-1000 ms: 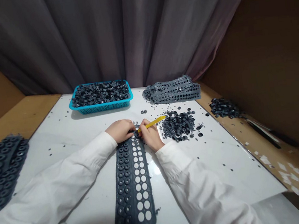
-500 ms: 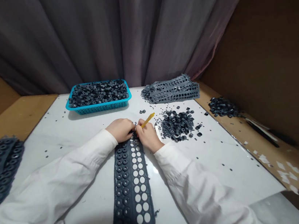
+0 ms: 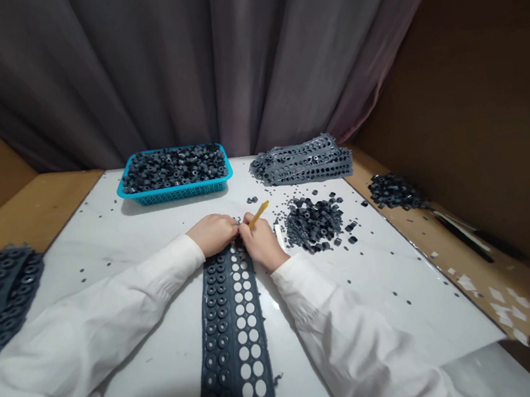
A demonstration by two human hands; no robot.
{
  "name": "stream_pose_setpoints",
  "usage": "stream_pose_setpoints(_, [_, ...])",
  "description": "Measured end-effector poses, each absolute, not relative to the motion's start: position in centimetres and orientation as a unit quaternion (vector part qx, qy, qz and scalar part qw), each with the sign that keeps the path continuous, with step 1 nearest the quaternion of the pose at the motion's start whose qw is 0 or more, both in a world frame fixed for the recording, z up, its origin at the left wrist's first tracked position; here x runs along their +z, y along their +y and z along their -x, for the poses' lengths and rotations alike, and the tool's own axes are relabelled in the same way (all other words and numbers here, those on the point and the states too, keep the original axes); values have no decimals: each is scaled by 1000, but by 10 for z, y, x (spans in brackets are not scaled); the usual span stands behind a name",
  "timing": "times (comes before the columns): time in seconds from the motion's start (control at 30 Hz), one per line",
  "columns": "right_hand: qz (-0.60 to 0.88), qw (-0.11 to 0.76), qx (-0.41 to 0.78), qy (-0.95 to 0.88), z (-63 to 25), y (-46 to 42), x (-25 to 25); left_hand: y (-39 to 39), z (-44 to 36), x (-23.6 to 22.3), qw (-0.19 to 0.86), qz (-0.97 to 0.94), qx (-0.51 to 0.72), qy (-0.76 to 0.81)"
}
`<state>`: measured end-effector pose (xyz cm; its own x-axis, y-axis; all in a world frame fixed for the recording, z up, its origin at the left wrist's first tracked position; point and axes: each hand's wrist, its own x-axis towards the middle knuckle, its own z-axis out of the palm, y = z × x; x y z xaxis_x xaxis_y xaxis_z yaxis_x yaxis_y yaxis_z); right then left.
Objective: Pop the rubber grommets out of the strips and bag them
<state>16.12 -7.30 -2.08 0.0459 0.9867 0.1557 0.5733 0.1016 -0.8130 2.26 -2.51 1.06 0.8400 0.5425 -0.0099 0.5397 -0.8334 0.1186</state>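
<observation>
Right hand (image 3: 261, 241) clamped on yellow stick (image 3: 260, 213), left hand (image 3: 214, 233) at far end of dark strip (image 3: 231, 340), grip hidden, can't tell; best pin strip flat, steer stick gently.

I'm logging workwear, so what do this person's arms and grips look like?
The left sleeve and right sleeve are both long, white and creased, with no markings that I can see. The left grip and right grip are bare hands, with no gloves. Some fingers are hidden, so I can't describe those.
</observation>
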Motion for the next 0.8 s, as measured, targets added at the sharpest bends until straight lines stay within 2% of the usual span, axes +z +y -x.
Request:
stream_pose_setpoints(0.33, [618, 385, 286, -622, -161, -74, -19, -16, -4, -11, 209, -899, 158, 350])
stream_pose_setpoints(0.8, [617, 396, 292, -615, -161, -74, -18, -21, -3, -24, 279, -845, 226, 397])
